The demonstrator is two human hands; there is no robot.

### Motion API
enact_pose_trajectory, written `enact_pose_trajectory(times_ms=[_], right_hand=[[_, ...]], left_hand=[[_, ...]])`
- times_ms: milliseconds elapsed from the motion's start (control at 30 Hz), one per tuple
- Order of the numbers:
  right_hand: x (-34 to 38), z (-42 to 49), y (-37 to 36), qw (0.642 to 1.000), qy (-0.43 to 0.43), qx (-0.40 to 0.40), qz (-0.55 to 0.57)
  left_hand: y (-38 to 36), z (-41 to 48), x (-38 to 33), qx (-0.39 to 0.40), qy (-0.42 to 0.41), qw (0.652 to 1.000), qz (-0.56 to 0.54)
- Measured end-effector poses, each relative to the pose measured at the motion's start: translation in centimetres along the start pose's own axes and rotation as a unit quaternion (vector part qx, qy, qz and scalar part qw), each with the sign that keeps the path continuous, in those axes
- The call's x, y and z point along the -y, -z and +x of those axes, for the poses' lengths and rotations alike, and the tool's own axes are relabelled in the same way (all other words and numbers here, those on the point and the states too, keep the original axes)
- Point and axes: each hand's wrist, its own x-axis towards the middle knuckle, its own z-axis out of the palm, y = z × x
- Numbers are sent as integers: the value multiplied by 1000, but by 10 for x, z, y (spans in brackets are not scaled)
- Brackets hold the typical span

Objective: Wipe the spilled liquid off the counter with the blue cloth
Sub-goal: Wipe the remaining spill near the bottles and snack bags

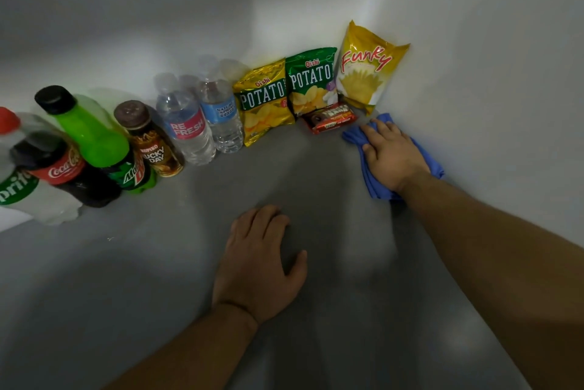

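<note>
Right hand [392,155] atop blue cloth [376,184]

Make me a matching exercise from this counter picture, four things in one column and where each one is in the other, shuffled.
Things:
1. blue cloth
2. left hand
3. Funky chip bag
4. Sprite bottle

Places:
A. flat on the bare counter, mid-frame
B. far left end of the row
C. under the right hand, by the right wall
D. upright in the back corner

Pairs: 1-C, 2-A, 3-D, 4-B

Cloth [373,182] under right hand [393,155], right of snack bags [311,83]; bottles [186,124] left.
</note>
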Motion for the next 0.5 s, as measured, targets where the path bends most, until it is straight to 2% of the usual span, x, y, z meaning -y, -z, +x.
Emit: enact_pose_trajectory(times_ms=[133,233,400,500], right_hand=[[21,-7,-6,1000,5,0,0],[44,-17,-12,1000,15,5,0],[87,-36,-21,999,36,10,0],[112,-46,-26,999,47,12,1]], left_hand=[[3,0,0,-1,11,999,-45],[7,-1,3,-24,19,990,-137],[28,-10,10,-82,66,945,-311],[48,-21,28,-103,119,926,-342]])
